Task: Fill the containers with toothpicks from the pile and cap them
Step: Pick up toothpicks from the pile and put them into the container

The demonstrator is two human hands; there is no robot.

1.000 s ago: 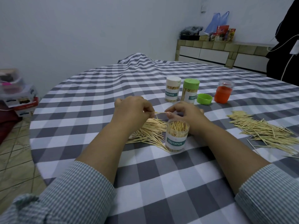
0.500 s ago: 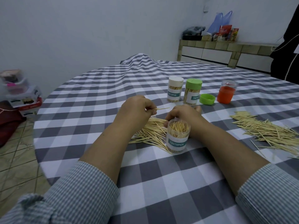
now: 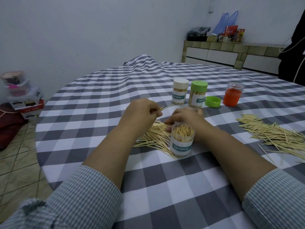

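An uncapped clear toothpick container [image 3: 182, 140], nearly full, stands on the checked tablecloth [image 3: 165, 187] in front of me. A pile of toothpicks [image 3: 155, 136] lies just left of it. My left hand [image 3: 142, 113] pinches a few toothpicks [image 3: 165, 107] above that pile, their tips pointing right. My right hand [image 3: 184, 117] is down behind the container, its fingertips on the pile's far edge; whether it grips any is hidden. A loose green cap [image 3: 212, 101] lies further back.
A white-capped container [image 3: 179, 91], a green-capped container [image 3: 198, 94] and an orange container [image 3: 233, 96] stand in a row behind my hands. A second, larger toothpick pile [image 3: 270, 133] spreads at the right. Boxes [image 3: 24, 100] sit on the floor left of the table.
My right hand let go of the toothpicks held between both hands and dropped to the pile behind the container. My left hand kept them and lifted slightly.
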